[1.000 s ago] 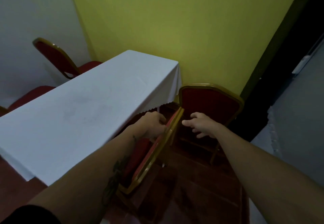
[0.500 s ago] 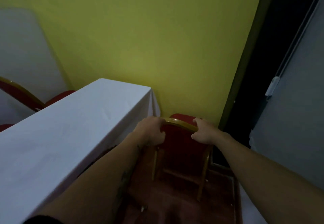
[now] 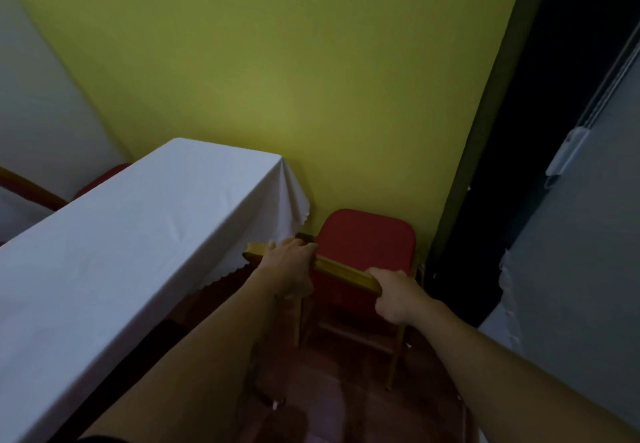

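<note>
The left hand (image 3: 289, 266) is clamped over the gold top rail (image 3: 341, 271) of a chair (image 3: 367, 238), knuckles up, fingers curled over the far side of the rail and the thumb tucked below on the near side. It holds near the rail's left end, with a short stub of gold showing past it. The right hand (image 3: 394, 295) grips the same rail at its right end, fist closed round it, the wrist bent slightly down. Both forearms reach forward and down from the bottom of the view, bare, converging on the rail; the left one carries a dark mark on its inner side.

The rail runs at a slant between the 2 hands, its left end higher in the picture. Beyond it lies the chair's red padded seat, facing away from the person, its far edge close to the yellow wall (image 3: 277, 78). 2 gold legs drop from the back to the reddish-brown floor (image 3: 346, 408).

Just left of the chair stands a long table (image 3: 138, 234) under a white cloth, whose scalloped corner hangs beside the left hand. Behind the table, a second red chair (image 3: 98, 182) shows partly. To the right are a dark opening (image 3: 554, 130) and a grey panel (image 3: 588, 252).
</note>
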`<state>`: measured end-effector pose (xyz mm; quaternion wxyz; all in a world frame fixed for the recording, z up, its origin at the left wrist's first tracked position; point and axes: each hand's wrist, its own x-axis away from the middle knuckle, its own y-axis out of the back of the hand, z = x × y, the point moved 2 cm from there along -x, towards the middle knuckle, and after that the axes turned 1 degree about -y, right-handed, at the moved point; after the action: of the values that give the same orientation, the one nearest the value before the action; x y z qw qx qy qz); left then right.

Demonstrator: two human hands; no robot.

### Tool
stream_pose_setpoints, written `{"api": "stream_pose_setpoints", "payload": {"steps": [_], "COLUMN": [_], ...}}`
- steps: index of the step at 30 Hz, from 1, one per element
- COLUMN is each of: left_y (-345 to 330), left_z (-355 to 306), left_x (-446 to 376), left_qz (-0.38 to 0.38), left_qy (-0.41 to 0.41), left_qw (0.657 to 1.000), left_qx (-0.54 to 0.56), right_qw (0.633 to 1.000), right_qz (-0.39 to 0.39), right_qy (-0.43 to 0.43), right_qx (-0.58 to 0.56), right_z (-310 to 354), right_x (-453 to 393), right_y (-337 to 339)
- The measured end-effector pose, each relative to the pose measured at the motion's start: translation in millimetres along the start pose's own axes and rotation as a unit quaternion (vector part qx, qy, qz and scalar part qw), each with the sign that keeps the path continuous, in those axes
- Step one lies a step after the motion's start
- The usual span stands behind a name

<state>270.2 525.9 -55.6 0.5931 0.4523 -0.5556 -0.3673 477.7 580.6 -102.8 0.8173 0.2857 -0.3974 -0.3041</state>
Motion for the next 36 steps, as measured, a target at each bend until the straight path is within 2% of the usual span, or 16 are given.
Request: {"api": "stream_pose_setpoints", "payload": {"steps": [5, 9, 14, 16, 19, 23, 26, 29, 31, 32, 34, 36], "left_y": [4, 10, -13, -25, -37, -55, -68, -68, -68, -69, -70, -67], "left_z": [10, -2, -24, -37, -50, -39, -15, 2, 9, 10, 9, 4], "left_x": [-21, -20, -7, 2, 11, 19, 23, 30, 34, 35, 37, 39], "left_qz": [-0.061, -0.022, -0.019, -0.022, -0.022, 0.062, 0.117, 0.148, 0.148, 0.145, 0.149, 0.163], "left_qy": [0.042, 0.032, -0.003, -0.018, -0.062, -0.101, -0.071, -0.062, -0.060, -0.060, -0.056, -0.059], "left_qw": [0.997, 0.999, 0.998, 0.994, 0.987, 0.975, 0.972, 0.968, 0.969, 0.971, 0.972, 0.973], "left_qx": [0.037, 0.003, 0.061, 0.102, 0.144, 0.186, 0.194, 0.192, 0.187, 0.181, 0.172, 0.153], "right_qw": [0.999, 0.997, 0.997, 0.998, 0.994, 0.966, 0.909, 0.782, 0.695, 0.665, 0.619, 0.615], "right_qz": [-0.001, -0.002, -0.009, -0.024, -0.095, -0.171, -0.178, -0.209, -0.230, -0.224, -0.181, -0.135], "right_qy": [0.024, 0.027, 0.021, 0.001, -0.045, -0.150, -0.213, -0.215, -0.188, -0.171, -0.159, -0.162], "right_qx": [0.033, 0.078, 0.071, 0.053, 0.011, -0.126, -0.312, -0.546, -0.655, -0.692, -0.747, -0.760], "right_z": [-4, -8, -36, -49, -71, -89, -90, -69, -48, -38, -15, 3], "right_x": [-12, -10, 10, 20, 30, 40, 40, 44, 50, 53, 54, 48], "right_y": [2, 3, 17, 22, 23, 19, 5, -11, -21, -27, -38, -49]}}
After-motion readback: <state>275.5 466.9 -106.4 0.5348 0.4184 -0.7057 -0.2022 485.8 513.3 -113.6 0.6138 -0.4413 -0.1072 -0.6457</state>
